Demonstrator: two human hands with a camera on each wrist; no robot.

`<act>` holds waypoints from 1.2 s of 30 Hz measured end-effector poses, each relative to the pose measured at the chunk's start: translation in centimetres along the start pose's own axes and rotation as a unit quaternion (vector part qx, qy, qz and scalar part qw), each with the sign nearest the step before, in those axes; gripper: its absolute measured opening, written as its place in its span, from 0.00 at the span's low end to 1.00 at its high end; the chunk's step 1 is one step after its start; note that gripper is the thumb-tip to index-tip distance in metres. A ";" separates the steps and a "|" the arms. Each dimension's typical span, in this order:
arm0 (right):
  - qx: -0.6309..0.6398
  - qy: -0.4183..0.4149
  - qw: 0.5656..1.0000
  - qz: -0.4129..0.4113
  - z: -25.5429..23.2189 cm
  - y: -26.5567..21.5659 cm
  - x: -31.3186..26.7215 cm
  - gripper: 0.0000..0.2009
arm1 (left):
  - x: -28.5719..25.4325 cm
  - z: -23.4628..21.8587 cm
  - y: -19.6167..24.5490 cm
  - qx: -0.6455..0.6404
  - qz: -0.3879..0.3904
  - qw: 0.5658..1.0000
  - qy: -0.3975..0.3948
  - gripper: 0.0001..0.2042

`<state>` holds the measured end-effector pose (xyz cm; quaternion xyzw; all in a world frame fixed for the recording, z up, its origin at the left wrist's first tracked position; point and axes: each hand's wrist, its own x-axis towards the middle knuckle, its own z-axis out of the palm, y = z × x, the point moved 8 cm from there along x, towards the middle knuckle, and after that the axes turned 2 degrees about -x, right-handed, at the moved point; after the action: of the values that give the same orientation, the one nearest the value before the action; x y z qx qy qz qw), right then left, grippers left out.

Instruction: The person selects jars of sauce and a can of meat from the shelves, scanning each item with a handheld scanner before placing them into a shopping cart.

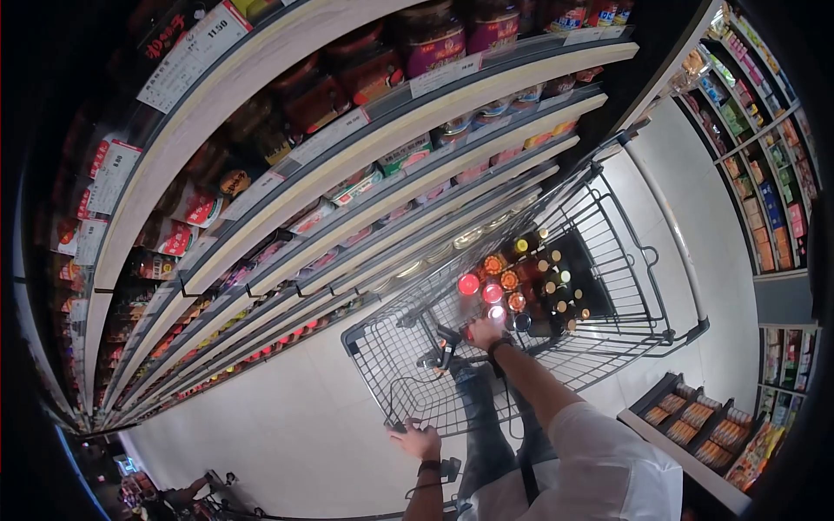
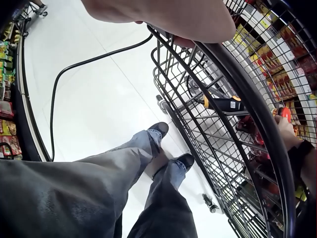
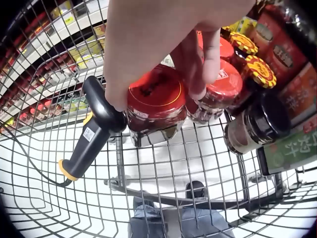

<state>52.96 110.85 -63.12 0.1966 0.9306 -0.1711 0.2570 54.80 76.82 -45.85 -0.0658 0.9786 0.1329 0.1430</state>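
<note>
In the head view my right hand [image 1: 485, 333] reaches down into the shopping cart [image 1: 408, 343]. Up close, the right wrist view has its thumb and fingers round the lid of a glass jar [image 3: 156, 94] with a red top. Another red-lidded jar [image 3: 223, 79] stands right beside the fingers. A black and orange barcode scanner [image 3: 96, 129] lies to the left of the gripped jar, its cable trailing off. My left hand [image 1: 421, 440] holds the cart's dark handle bar [image 2: 247, 94]; fingertips show under the bar in the left wrist view.
Bottles [image 1: 556, 282], a dark-capped jar [image 3: 270, 119] and jars with orange-patterned lids [image 1: 493, 264] crowd the cart's far part. Tall shelves [image 1: 347, 139] of jars run close along the left. A low display bin [image 1: 695, 425] stands at the right.
</note>
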 end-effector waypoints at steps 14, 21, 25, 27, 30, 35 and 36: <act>-0.023 0.097 0.992 0.072 -2.0 1.7 4.9 0.29 | 0.1 -0.3 0.2 -0.001 0.016 1.000 0.008 0.12; 0.148 0.205 0.965 0.063 -4.0 2.5 0.4 0.29 | 0.2 -0.1 0.3 -0.011 0.016 1.000 0.002 0.11; 0.206 0.191 0.957 0.066 -5.5 4.0 -6.0 0.27 | 0.4 0.7 -0.6 0.028 -0.016 0.998 -0.045 0.10; 0.194 0.198 0.959 0.056 -6.9 5.9 -8.8 0.16 | 1.1 2.8 -3.0 0.033 -0.050 0.996 -0.067 0.16; 0.226 0.231 0.943 0.081 -15.9 9.3 -12.6 0.13 | 0.9 2.0 -1.6 0.093 -0.057 0.976 -0.190 0.34; 0.301 0.477 0.825 -0.036 -44.8 8.8 -17.7 0.11 | 1.6 2.6 -2.5 0.063 0.032 0.979 -0.193 0.34; 0.303 0.527 0.786 -0.109 -50.8 7.3 -19.2 0.08 | 1.8 2.9 -3.1 0.039 0.046 0.977 -0.204 0.31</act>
<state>50.60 133.13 -13.09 0.2214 0.8370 -0.3406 -0.3666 54.37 74.54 -49.77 0.0131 0.9352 0.1115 0.3358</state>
